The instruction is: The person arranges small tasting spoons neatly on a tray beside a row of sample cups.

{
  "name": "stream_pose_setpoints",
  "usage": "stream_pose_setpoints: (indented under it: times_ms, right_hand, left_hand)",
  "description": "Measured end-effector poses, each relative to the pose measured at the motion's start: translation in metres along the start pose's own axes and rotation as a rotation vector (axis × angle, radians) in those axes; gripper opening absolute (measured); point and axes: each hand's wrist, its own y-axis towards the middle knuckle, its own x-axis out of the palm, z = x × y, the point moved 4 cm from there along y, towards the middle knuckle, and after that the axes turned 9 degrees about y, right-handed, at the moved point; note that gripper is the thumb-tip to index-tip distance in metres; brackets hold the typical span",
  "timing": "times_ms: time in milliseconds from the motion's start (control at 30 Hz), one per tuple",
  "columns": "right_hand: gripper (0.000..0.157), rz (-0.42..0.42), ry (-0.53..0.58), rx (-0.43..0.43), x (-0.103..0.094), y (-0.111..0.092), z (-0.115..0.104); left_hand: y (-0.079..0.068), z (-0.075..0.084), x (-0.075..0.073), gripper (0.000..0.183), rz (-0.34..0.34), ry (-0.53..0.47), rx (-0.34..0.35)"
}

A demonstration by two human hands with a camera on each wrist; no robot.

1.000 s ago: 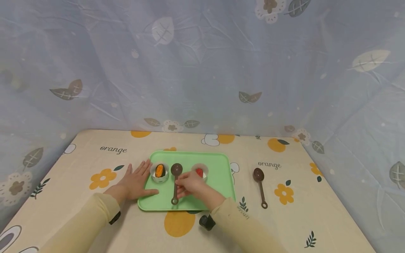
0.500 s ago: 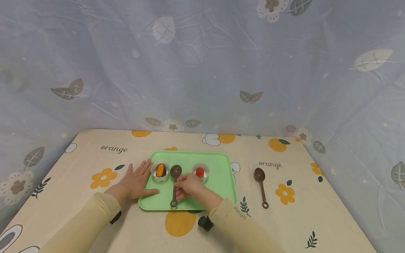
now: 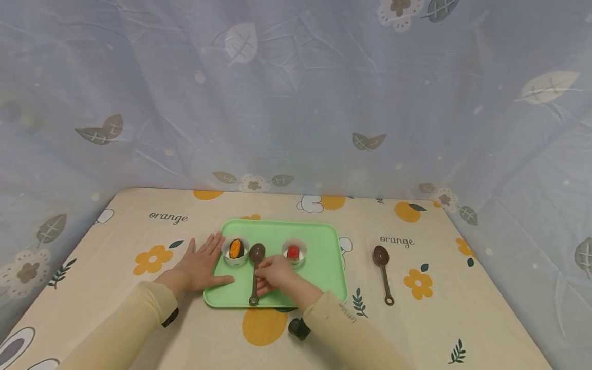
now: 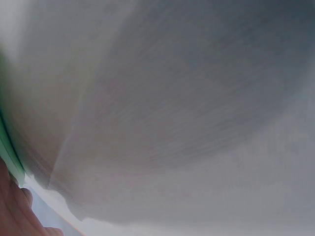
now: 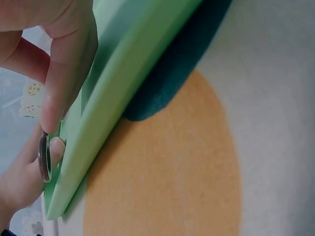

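On a light green tray (image 3: 319, 277), my right hand (image 3: 277, 272) pinches the handle of a brown ladle (image 3: 257, 253), whose ringed end points toward me. In the right wrist view the ladle's ring (image 5: 44, 162) shows below my fingers, close over the tray. My left hand (image 3: 199, 264) lies spread at the tray's left edge, thumb over the rim. Beside it stands a small white cup (image 3: 235, 261) with an orange and black sushi piece (image 3: 237, 249) in it. Another white cup (image 3: 294, 244), holding a red-topped piece (image 3: 293, 252), is just behind my right hand and partly hidden.
A second brown ladle (image 3: 381, 256) lies on the patterned tablecloth (image 3: 430, 329) to the right of the tray. Behind the table hangs a grey-blue leaf-print curtain (image 3: 296, 103), which also closes in both sides.
My right hand has shifted slightly toward me with the ladle, whose ring is now nearer the tray's front edge. My left hand keeps its place on the tray's left edge.
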Motion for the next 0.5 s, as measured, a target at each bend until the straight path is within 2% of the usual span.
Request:
stream_pose_setpoints:
  times_ms: [500]
  right_hand:
    - [0.008, 0.024, -0.009, 0.014, 0.0016, 0.0019, 0.0002]
  left_hand:
    - [0.0015, -0.0015, 0.0033, 0.107, 0.0, 0.014, 0.002]
